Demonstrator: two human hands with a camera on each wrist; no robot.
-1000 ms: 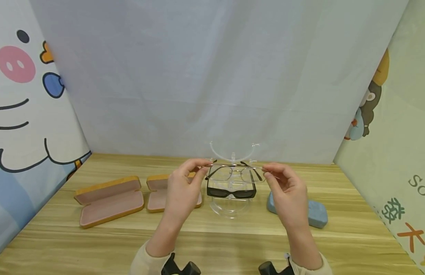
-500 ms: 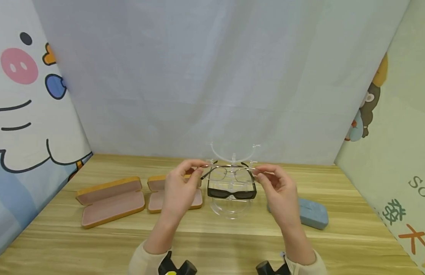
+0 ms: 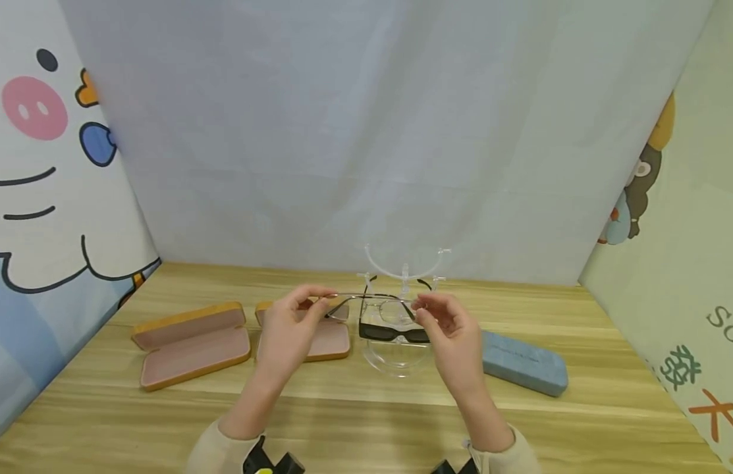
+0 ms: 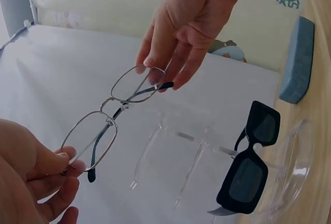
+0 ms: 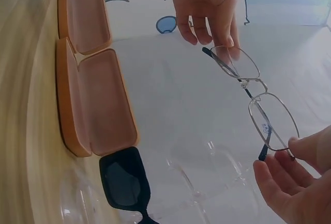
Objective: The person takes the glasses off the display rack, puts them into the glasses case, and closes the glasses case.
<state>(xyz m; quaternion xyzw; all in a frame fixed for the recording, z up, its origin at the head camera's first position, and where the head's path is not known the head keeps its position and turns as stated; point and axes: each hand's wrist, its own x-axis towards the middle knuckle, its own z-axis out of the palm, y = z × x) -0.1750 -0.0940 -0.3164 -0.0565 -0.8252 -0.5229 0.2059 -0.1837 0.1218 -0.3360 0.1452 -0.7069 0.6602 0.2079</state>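
A pair of thin metal-rimmed eyeglasses hangs in the air between my two hands. My left hand pinches one outer end of the frame between thumb and fingers. The other end is pinched by my right hand. In both wrist views the temples, with dark tips, lie folded behind the lenses. Beyond the hands stands a clear display stand with several curved tiers. Black sunglasses sit on a lower tier, partly hidden by my right hand in the head view. The stand's top tier bears no glasses.
Two open yellow-orange glasses cases with pink lining, a left one and a second one, lie left of the stand; my left hand covers part of the second. A closed blue glasses case lies right. A pale cloth hangs behind the wooden table.
Both hands have carried the eyeglasses left and slightly down, away from in front of the stand's middle. More of the blue case now shows; more of the second yellow-orange case is covered.
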